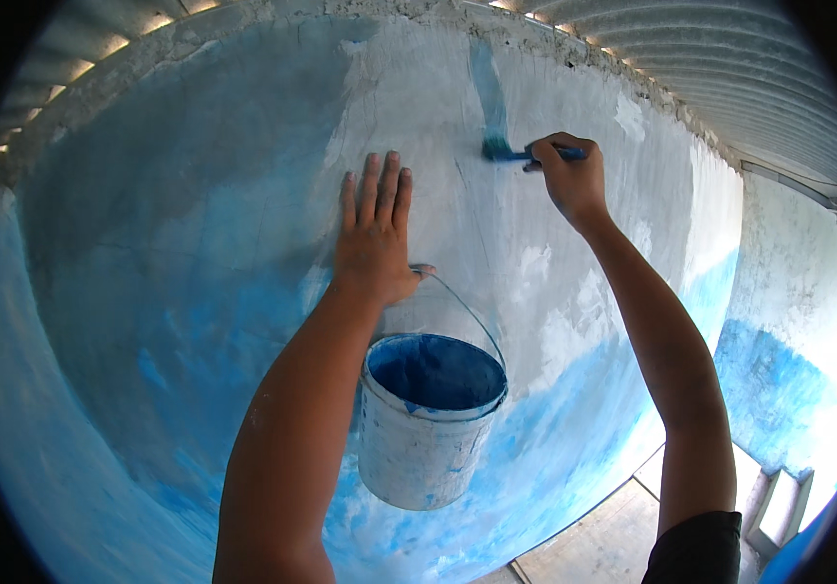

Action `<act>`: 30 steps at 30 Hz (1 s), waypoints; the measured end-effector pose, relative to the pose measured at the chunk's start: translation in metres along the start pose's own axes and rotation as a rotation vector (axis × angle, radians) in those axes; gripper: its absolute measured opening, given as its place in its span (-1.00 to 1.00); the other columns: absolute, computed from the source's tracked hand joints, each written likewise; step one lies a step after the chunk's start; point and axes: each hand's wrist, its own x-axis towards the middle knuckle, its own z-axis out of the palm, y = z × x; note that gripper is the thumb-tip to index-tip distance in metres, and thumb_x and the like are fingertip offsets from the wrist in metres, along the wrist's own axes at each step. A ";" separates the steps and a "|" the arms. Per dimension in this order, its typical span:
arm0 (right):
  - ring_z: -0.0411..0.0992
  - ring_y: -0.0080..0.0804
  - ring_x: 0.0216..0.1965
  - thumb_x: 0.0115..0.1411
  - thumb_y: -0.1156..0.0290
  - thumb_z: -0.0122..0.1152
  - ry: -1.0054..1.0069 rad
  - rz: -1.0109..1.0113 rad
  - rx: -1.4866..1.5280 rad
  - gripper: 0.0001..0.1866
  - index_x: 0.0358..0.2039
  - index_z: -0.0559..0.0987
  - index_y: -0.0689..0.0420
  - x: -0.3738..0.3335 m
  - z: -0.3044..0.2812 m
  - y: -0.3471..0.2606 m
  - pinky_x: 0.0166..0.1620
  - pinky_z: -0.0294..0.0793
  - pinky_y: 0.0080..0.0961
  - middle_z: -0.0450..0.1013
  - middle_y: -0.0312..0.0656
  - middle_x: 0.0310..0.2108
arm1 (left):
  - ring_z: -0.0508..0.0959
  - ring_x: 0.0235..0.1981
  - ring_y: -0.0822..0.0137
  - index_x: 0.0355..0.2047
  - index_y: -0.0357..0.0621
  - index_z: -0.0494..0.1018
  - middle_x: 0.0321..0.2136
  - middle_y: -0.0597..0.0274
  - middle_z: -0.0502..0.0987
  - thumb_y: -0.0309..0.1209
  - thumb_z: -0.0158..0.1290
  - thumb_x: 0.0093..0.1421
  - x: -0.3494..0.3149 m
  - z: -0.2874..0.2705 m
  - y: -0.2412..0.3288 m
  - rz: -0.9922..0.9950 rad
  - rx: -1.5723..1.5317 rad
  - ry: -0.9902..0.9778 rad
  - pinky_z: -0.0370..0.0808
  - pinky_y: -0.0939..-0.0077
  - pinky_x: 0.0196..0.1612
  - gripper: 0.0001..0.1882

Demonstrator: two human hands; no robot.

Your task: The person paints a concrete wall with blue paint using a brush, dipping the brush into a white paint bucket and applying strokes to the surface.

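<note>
My left hand (380, 229) lies flat against the wall (418, 97), its fingers stretched upward. From its thumb hangs the thin wire handle of a white paint bucket (423, 453), smeared with blue and showing dark blue inside. My right hand (572, 180) is closed around the handle of a paintbrush (513, 154), to the right of and higher than my left. The blue-green bristles touch the wall at the lower end of a fresh blue-grey stroke (487, 83), which runs down from near the wall's top.
Corrugated roofing (701, 58) slopes over the rough top edge of the wall. Darker blue-grey paint (195, 146) covers the wall's left part, with patchy bright blue lower down. Another blue-and-white wall (779, 321), a pale floor (594, 535) and a concrete step (779, 511) lie at right.
</note>
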 end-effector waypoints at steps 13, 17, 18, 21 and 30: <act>0.61 -0.35 -0.39 0.17 0.45 0.19 0.103 0.008 0.202 -0.76 -0.34 0.68 0.39 -0.036 -0.008 0.013 -0.21 0.55 -0.47 0.62 0.01 -0.43 | -0.50 0.50 -0.10 0.48 -0.27 -0.29 0.50 -0.14 -0.42 0.30 0.18 0.07 0.003 -0.003 0.001 0.022 -0.026 -0.058 -0.49 -0.10 0.48 0.31; 0.60 -0.36 -0.41 0.18 0.48 0.16 0.078 -0.064 0.063 -0.77 -0.33 0.67 0.41 -0.068 0.009 0.029 -0.22 0.56 -0.47 0.61 0.00 -0.45 | -0.50 0.50 -0.13 0.48 -0.28 -0.28 0.49 -0.18 -0.44 0.29 0.19 0.07 0.001 0.005 -0.003 0.038 -0.051 -0.011 -0.49 -0.13 0.46 0.31; 0.59 -0.37 -0.41 0.21 0.48 0.15 0.027 -0.039 -0.029 -0.77 -0.32 0.66 0.40 -0.076 0.012 0.019 -0.22 0.56 -0.48 0.60 -0.03 -0.46 | -0.51 0.50 -0.14 0.48 -0.28 -0.28 0.49 -0.19 -0.44 0.29 0.19 0.07 -0.003 0.002 -0.008 0.031 -0.038 -0.018 -0.49 -0.14 0.46 0.31; 0.58 -0.38 -0.40 0.22 0.48 0.15 0.014 0.128 -0.023 -0.78 -0.34 0.66 0.39 -0.065 -0.013 -0.001 -0.22 0.55 -0.48 0.61 -0.06 -0.43 | -0.51 0.49 -0.17 0.47 -0.30 -0.28 0.48 -0.22 -0.44 0.28 0.21 0.05 0.000 0.003 -0.006 0.063 -0.052 0.039 -0.49 -0.18 0.45 0.33; 0.61 -0.32 -0.38 0.22 0.48 0.12 0.053 0.249 0.155 -0.76 -0.35 0.66 0.42 -0.082 -0.018 0.024 -0.23 0.58 -0.45 0.60 -0.03 -0.42 | -0.53 0.48 -0.23 0.47 -0.32 -0.29 0.48 -0.28 -0.44 0.29 0.22 0.04 0.002 0.009 -0.007 0.089 -0.042 0.018 -0.52 -0.23 0.42 0.35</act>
